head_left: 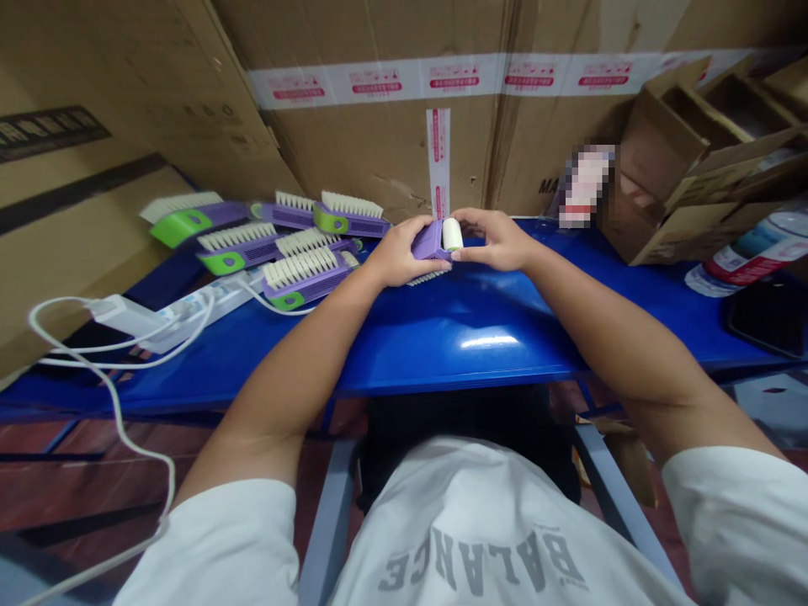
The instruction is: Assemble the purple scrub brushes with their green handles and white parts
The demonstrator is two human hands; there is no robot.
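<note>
My left hand (399, 254) is wrapped round a purple brush (428, 242) held just above the blue table, its pale bristles facing down. My right hand (498, 240) has its thumb and fingers closed about a short white ribbed cylinder (453, 235) at the brush's right end. A bit of green shows at the cylinder's lower edge; whether it is joined to the brush I cannot tell. Left of my hands lie several purple and green brushes (303, 273) with white bristles turned up, some overlapping.
A white power strip (170, 324) with a looping white cable (117, 404) lies at the left. Large cardboard boxes (379, 126) stand behind the blue table (442, 337). At the right are small open cartons (682, 160), a labelled bottle (751, 252) and a dark phone (770, 316).
</note>
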